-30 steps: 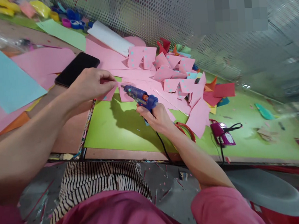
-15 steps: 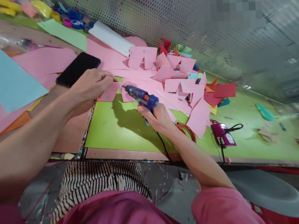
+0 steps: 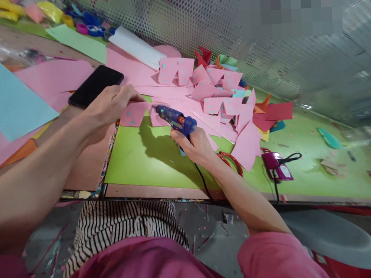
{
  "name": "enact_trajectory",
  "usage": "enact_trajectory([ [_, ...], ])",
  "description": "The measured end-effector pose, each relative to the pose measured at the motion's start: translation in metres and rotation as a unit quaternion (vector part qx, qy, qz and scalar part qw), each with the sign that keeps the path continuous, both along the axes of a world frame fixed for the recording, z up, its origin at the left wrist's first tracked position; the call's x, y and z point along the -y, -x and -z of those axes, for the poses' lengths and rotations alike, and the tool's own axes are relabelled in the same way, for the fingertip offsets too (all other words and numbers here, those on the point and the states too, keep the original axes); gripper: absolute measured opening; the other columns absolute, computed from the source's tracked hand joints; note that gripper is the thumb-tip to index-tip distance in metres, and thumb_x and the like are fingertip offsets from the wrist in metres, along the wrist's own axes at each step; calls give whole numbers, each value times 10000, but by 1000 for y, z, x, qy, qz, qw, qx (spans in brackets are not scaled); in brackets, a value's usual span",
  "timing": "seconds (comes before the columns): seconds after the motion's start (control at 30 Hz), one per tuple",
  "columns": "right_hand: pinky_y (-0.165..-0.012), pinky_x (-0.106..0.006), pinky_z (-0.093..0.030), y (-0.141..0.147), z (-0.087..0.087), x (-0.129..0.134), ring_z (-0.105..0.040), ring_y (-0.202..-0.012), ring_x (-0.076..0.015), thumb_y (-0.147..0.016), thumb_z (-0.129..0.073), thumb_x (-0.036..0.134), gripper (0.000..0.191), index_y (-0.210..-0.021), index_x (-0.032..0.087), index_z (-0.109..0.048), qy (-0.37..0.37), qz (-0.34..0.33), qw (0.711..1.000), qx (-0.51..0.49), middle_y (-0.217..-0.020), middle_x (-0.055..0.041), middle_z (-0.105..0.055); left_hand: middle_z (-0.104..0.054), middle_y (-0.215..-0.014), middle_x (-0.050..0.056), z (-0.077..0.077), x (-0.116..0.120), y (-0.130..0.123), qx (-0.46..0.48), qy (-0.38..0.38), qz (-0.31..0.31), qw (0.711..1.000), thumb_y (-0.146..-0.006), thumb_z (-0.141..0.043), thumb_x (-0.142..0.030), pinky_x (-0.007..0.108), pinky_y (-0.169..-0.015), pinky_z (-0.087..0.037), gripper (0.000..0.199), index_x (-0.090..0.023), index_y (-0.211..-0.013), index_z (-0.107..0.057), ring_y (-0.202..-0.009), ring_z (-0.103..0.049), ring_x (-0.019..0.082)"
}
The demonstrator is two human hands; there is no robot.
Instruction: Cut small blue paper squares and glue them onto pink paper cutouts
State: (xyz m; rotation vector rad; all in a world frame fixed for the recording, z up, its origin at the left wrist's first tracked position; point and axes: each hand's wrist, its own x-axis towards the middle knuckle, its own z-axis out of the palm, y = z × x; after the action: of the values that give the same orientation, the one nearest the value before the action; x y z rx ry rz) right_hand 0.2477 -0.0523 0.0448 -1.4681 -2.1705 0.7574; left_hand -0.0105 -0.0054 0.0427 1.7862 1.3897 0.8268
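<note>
My right hand (image 3: 198,146) is wrapped round the handle of a blue hot glue gun (image 3: 173,116). The gun's nozzle points left and touches, or nearly touches, a folded pink paper piece with blue dots (image 3: 134,114). At that piece's upper left edge, my left hand (image 3: 116,102) pinches the paper, the fingertips partly hidden. Just behind my left hand lies a black phone (image 3: 96,85). Several similar dotted pink paper pieces (image 3: 176,70) are heaped beyond the gun. The gun's black cord (image 3: 202,178) runs down over the table's front edge.
Scissors with orange-red handles (image 3: 232,161) lie right of my right wrist. Farther right is a purple box with a black cable (image 3: 277,166). Blue paper (image 3: 11,99) spreads on the left, a rolled white sheet (image 3: 137,47) at the back. A perforated metal panel (image 3: 172,22) bounds the table.
My left hand's fingers have shifted slightly at the edge of the pink paper. The glue gun and my right hand stay practically in place.
</note>
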Motion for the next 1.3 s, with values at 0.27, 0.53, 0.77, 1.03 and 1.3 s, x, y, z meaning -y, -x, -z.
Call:
enact_trajectory([
  [0.27, -634, -344, -419, 0, 0, -1, -562, -687, -188, -906, -439, 778, 597, -899, 210, -623, 2, 2, 1000, -3, -715, -44, -603, -759, -1003, 12, -1, 3, 0, -13, -7, -7, 1000, -972, -319, -397, 277, -725, -417, 522, -171, -1079, -777, -891, -619, 178],
  [0.53, -635, -349, -418, 0, 0, 0, -564, -682, -190, -907, -443, 773, 592, -911, 209, -622, 2, 6, 1000, -2, -725, -48, -604, -733, -797, 52, 2, -4, -5, -103, -29, -7, 994, -822, -519, -444, 314, -695, -421, 424, -180, -1024, -782, -743, -619, 210],
  [0.77, -628, -346, -427, -1, 1, -2, -570, -666, -194, -916, -452, 752, 592, -986, 198, -649, 0, 4, 1000, 10, -678, -36, -590, -733, -812, 68, 6, -5, -4, -87, -31, -3, 996, -799, -504, -488, 312, -693, -432, 465, -182, -1014, -780, -756, -626, 221],
  [1.03, -629, -356, -433, -1, 1, -2, -580, -656, -203, -926, -432, 743, 590, -998, 197, -644, -4, 5, 1000, 19, -673, -38, -589, -740, -847, 62, 7, -6, -4, -96, -35, -9, 995, -793, -508, -469, 307, -679, -414, 454, -179, -1009, -783, -748, -622, 207],
  [1.3, -614, -351, -410, 0, 1, 1, -544, -631, -184, -923, -417, 754, 588, -935, 204, -624, -7, 7, 1000, 9, -646, -25, -557, -728, -800, 64, 6, -4, -4, -101, -34, -8, 994, -798, -500, -466, 316, -675, -418, 454, -179, -1005, -784, -706, -611, 206],
])
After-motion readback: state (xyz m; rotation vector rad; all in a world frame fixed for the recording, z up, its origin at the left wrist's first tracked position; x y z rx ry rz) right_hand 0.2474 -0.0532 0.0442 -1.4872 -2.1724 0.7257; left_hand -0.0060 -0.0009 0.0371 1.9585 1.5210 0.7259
